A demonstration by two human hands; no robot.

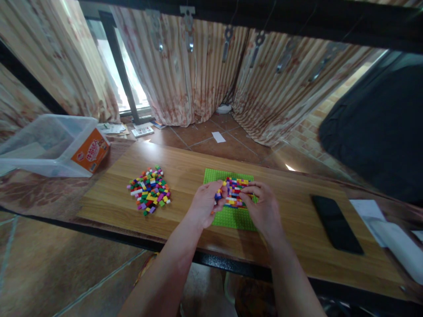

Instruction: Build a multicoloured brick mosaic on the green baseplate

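Your forearms (180, 259) overhanging; left hand (206, 200) cupping bricks (218, 194), right hand (264, 207) pinching at block (233, 188), hold unclear; any left slackening risking spill.

Baseplate (231, 219): on the table (185, 165), beneath the left hand (207, 200) and right hand (263, 207)
Built bricks (234, 186): on the baseplate, between the hands
Small bricks (218, 195): in the left hand
Brick pile (150, 191): on the table, well left of the left hand
Bin (71, 152): farther left, past the pile
Phone (337, 224): on the table, right of the right hand
Curtains (198, 66): beyond both hands, behind the table
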